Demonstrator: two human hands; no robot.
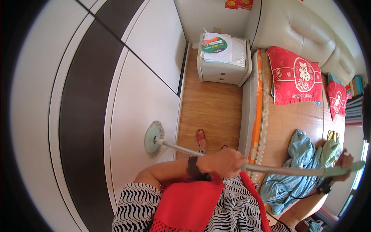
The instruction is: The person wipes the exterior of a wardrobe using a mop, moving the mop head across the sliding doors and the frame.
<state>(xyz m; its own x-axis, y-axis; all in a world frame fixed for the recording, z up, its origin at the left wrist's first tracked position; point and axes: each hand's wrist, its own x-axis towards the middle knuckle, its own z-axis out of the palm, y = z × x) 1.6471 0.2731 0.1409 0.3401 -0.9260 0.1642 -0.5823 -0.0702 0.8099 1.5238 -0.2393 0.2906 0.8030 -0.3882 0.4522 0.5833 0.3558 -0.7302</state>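
Note:
A spin mop with a pale green round head [151, 139] and grey string fringe is pressed flat against the white wardrobe door [136, 95] on the left. Its metal pole runs rightward across my body. My left hand [221, 162], with a black band on the wrist, is closed around the middle of the pole. My right hand [343, 165], also with a dark wrist strap, grips the green handle end at the far right, above the bed.
A bedside cabinet [223, 72] with papers and a round green fan stands ahead. The bed [295, 121] on the right bears red cushions [295, 75] and crumpled blue cloth [298, 179]. Wooden floor [211, 107] lies between wardrobe and bed.

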